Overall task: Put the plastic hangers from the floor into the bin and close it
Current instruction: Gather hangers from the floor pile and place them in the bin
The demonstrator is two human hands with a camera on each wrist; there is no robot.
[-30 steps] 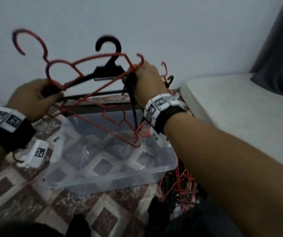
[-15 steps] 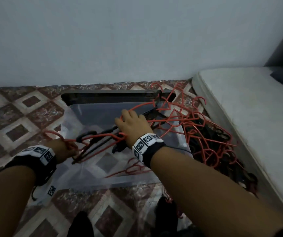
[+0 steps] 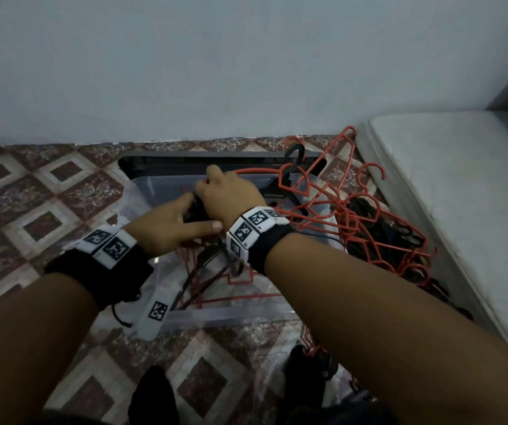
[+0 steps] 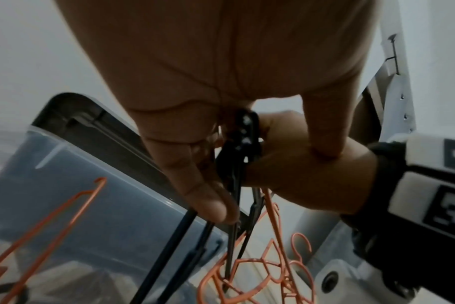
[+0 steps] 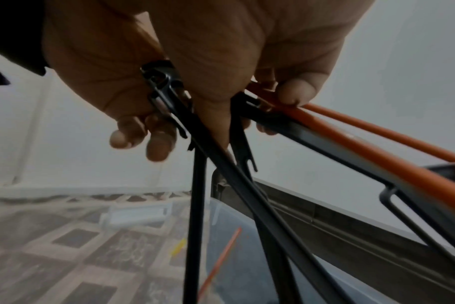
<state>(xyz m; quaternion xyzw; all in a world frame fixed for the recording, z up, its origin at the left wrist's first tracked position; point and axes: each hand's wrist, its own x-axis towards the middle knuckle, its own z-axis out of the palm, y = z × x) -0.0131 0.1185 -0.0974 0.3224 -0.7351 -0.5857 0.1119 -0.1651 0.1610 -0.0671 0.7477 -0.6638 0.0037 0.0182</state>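
**Hangers held over the open bin**

Hangers (image 3: pixel 304 191), red and black, are bunched in both hands above the clear bin (image 3: pixel 225 314), which stands open on the patterned floor (image 3: pixel 47 191). The right hand (image 3: pixel 228 194) curls round the ends of several black hangers (image 5: pixel 221 164) and red ones (image 5: pixel 364 148), fingers wrapped over the bars. The left hand (image 3: pixel 166 225) meets it from the left; in the left wrist view its fingers (image 4: pixel 203 185) press against the black bars and its thumb lies on the right hand, but whether it truly grips them I cannot tell. A few red hangers (image 3: pixel 240 277) already lie inside the bin. More red and black ones are heaped on the floor (image 3: pixel 384 234) between the bin and a mattress (image 3: pixel 461 194). The dark lid (image 3: pixel 185 164) lies behind the bin, by the wall.
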